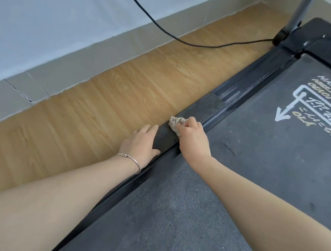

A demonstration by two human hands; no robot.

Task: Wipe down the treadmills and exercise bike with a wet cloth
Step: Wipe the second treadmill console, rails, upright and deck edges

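Cloth: bunched, pressed on treadmill side rail.
Right hand: fingers curled round cloth.
Left hand: flat, fingers straight, resting on rail edge beside wooden floor.

Soft, even, fairly bright light fills the scene, leaving the pale wall bluish and the wooden floor warm, with shadows faint and diffuse. A dull sheen lies along the treadmill's side rail. The wide lens bows the skirting board and swells the forearms at the bottom corners, where detail turns slightly soft.
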